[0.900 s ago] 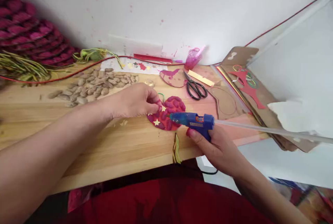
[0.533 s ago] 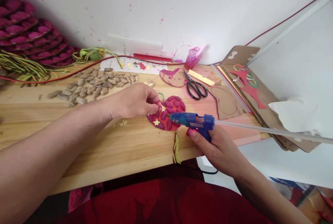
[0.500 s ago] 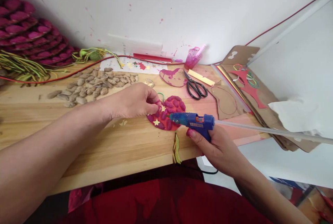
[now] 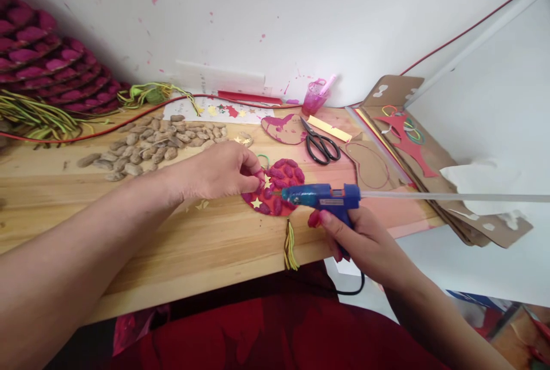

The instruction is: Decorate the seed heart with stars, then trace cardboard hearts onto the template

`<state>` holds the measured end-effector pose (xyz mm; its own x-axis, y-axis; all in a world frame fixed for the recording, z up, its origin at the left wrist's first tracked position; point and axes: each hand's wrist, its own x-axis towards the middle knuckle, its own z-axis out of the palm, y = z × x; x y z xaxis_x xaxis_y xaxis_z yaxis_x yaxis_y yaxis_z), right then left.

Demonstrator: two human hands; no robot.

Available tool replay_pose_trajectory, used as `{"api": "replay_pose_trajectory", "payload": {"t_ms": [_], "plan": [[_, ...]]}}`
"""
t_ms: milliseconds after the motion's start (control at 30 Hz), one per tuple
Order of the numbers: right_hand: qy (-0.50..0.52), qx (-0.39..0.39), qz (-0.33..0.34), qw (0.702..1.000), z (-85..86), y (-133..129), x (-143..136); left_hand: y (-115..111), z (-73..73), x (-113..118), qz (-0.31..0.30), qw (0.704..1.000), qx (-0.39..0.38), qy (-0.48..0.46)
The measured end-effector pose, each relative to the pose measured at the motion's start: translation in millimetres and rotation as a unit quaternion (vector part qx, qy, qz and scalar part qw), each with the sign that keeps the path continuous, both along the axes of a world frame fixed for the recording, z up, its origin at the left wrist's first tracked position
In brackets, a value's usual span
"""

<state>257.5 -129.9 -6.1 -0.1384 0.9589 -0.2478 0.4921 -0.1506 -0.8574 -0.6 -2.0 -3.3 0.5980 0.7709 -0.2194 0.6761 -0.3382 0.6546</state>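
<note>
Gripping the glue gun (image 4: 320, 195), the right hand (image 4: 365, 241) was closed; the left hand (image 4: 223, 170) was pinched at the ornament (image 4: 289, 172), contents indeterminable.

the left hand (image 4: 219, 169) hides part of the red ornament (image 4: 280, 188); picture edges crop the clear stick (image 4: 429, 195) and magenta stack (image 4: 55, 65); writing on the paper (image 4: 175, 111) is blurred.

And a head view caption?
Blue plastic glue gun in right hand, left hand at lumpy red-and-magenta craft piece.

Scissors (image 4: 313, 133): black, near yellow strip (image 4: 329, 128)
Cup (image 4: 315, 98): pink, marker (image 4: 328, 84) inside
Yarn (image 4: 155, 94): green-yellow, back left
</note>
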Motion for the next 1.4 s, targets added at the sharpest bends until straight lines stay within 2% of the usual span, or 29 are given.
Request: {"api": "replay_pose_trajectory", "payload": {"t_ms": [67, 167, 267, 367, 667, 1400], "plan": [[0.093, -0.019, -0.060, 0.994, -6.3, -0.2, 1.1, -0.6, -1.0, 0.2, -0.005, 1.000, 0.011, 0.000], [0.229, -0.027, -0.132, 0.964, -14.0, 2.0, -1.4, -2.5, -1.7, 1.4, -0.006, 1.000, 0.024, -0.002], [0.300, -0.040, -0.161, 0.939, -18.0, 7.0, -7.2, -4.9, -3.0, 4.0, -0.008, 1.000, 0.021, -0.006], [0.331, -0.033, -0.170, 0.927, -20.1, 11.8, -13.2, -7.1, -5.2, 7.5, -0.005, 1.000, 0.019, -0.009], [0.344, -0.045, -0.176, 0.921, -25.4, 17.1, -21.0, -9.4, -7.4, 10.3, 0.004, 0.999, 0.036, 0.004], [0.308, -0.057, -0.182, 0.932, -22.6, 15.4, -25.0, -12.8, -9.2, 16.1, -0.004, 0.992, 0.123, 0.039]]}}
